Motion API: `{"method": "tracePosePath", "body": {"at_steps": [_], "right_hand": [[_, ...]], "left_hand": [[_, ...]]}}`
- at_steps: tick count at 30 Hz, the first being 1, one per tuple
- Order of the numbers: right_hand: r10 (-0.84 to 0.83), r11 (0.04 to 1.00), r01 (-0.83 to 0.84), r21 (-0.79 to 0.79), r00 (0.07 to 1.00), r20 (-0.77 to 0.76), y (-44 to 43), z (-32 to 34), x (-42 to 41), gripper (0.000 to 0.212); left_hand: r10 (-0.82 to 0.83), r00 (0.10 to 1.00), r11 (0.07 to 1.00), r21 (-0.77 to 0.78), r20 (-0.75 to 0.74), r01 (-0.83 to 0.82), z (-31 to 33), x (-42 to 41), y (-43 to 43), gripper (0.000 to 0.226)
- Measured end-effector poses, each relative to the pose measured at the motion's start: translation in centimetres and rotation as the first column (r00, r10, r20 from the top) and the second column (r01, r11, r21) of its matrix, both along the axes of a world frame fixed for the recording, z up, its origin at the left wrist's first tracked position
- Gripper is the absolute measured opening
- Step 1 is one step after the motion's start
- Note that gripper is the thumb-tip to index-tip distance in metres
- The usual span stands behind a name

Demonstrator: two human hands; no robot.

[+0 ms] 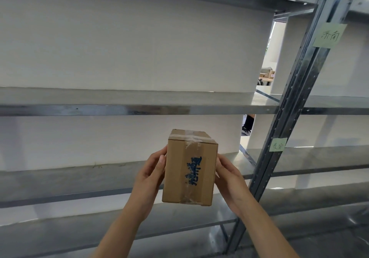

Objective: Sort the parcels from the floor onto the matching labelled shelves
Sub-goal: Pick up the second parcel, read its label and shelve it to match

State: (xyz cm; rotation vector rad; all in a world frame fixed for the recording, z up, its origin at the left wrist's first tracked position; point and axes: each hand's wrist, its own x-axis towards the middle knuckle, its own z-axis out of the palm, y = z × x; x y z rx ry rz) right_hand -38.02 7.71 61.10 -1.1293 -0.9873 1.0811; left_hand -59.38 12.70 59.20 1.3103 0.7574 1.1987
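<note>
Holding a small cardboard parcel (189, 168) between both palms, the person stands facing a metal shelving unit (139, 109) whose boards in view carry nothing. The parcel sits a little toward five o'clock of the picture's middle, off any surface, in front of the lower shelf board (79, 180) and below the middle one. The left hand (150, 175) presses flat against its nine o'clock side, thumb lying up along the front edge; the right hand (225, 176) presses the three o'clock side, fingers wrapped behind where they cannot be seen. Both hands are closed on the box, squeezing it from opposite sides rather than cupping it from below.

Clear tape (192, 138) runs over the top seam and down the front face, across blue handwritten characters (193, 171) that are too smeared to read here. Two green paper labels are stuck to the upright post (295, 102): one at two o'clock (329, 35), another at three o'clock (277, 144) beside the lower board.

Judging by how easily a side squeeze keeps it aloft, the parcel is probably light. Its walls look stiff and square, so they should bear firm pressure without buckling. The taped strip is likely slick, so bare cardboard on the flanks is the better purchase, as it is gripped now; a palm under the base would help if the contents shift.
</note>
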Motion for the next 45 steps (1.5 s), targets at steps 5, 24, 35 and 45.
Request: {"method": "tracePosePath", "body": {"at_steps": [5, 24, 35, 45], "right_hand": [[-0.052, 0.998, 0.05, -0.039, 0.997, -0.054, -0.1, 0.5, -0.8, 0.028], [0.055, 0.996, -0.069, 0.062, 0.978, 0.2, 0.2, 1.9, -1.1, 0.039], [0.047, 0.99, -0.052, 0.131, 0.998, 0.034, 0.1, 3.4, -1.7, 0.034], [0.017, 0.993, -0.017, 0.118, 1.0, -0.003, -0.1, 3.4, -2.1, 0.022]], "left_hand": [[-0.009, 1.0, 0.997, 0.082, -0.022, 0.01, 0.5, -0.1, -0.3, 0.044], [-0.008, 0.998, 0.998, 0.067, 0.069, 0.003, 1.3, -0.9, -0.3, 0.045], [-0.008, 0.987, 0.994, 0.108, 0.16, -0.009, 3.5, -0.2, -0.9, 0.032], [-0.039, 0.976, 0.988, 0.155, 0.215, 0.005, 3.4, -0.3, -1.1, 0.035]]}}
